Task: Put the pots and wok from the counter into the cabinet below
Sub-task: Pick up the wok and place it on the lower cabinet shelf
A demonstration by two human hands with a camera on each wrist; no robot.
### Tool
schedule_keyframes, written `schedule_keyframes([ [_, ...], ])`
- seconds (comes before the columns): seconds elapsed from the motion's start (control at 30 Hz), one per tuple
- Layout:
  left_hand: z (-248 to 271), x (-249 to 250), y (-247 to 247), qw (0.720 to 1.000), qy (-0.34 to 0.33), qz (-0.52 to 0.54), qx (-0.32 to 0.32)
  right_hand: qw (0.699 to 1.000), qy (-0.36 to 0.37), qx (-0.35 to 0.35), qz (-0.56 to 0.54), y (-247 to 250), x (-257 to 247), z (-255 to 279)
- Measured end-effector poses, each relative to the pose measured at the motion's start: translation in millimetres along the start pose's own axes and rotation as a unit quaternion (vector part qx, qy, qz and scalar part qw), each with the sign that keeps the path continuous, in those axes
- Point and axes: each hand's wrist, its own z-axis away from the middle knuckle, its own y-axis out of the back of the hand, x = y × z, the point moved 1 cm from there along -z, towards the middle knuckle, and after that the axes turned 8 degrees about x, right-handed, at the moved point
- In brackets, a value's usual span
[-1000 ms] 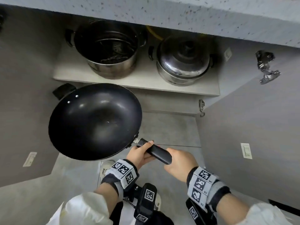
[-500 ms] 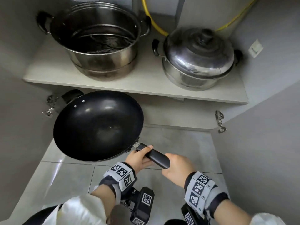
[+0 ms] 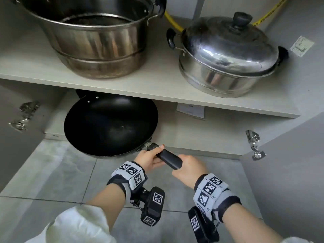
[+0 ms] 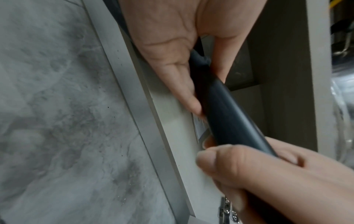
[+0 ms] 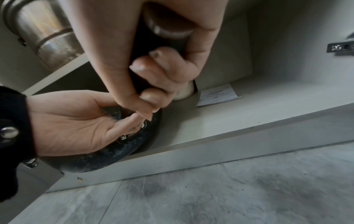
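A black wok (image 3: 110, 127) lies partly under the cabinet's upper shelf (image 3: 157, 92), its bowl over the bottom shelf (image 3: 201, 137) and its near rim past the front edge. Both hands hold its black handle (image 3: 169, 158). My left hand (image 3: 149, 159) grips the handle near the bowl, seen close in the left wrist view (image 4: 191, 72). My right hand (image 3: 188, 168) is curled round the handle's end (image 5: 153, 72). On the upper shelf stand a large open steel pot (image 3: 94, 41) and a lidded steel pot (image 3: 226, 57).
Open cabinet doors stand at the left and right, with metal hinges (image 3: 254, 144) on them. A paper label (image 3: 190, 111) lies at the back of the bottom shelf. A yellow hose (image 3: 172, 21) runs behind the pots. Grey floor tiles (image 3: 52, 172) lie below.
The wok has moved forward and down, from in front of the cabinet to partly under the upper shelf. Both hands kept hold of the handle. My view has come closer to the shelves.
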Motion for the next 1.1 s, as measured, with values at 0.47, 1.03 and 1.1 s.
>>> schedule_keyframes([
  [0.47,-53,25,-18,0.999,-0.018,0.011,0.024,0.996,-0.048,0.07,-0.038,-2,12,-62],
  [1.03,-22,58,59,0.975,-0.156,-0.14,0.076,0.944,-0.072,0.311,0.089,25,50,-138],
  [1.1,-22,61,65,0.972,-0.176,-0.13,0.09,0.939,-0.069,0.323,0.095,27,53,-145],
])
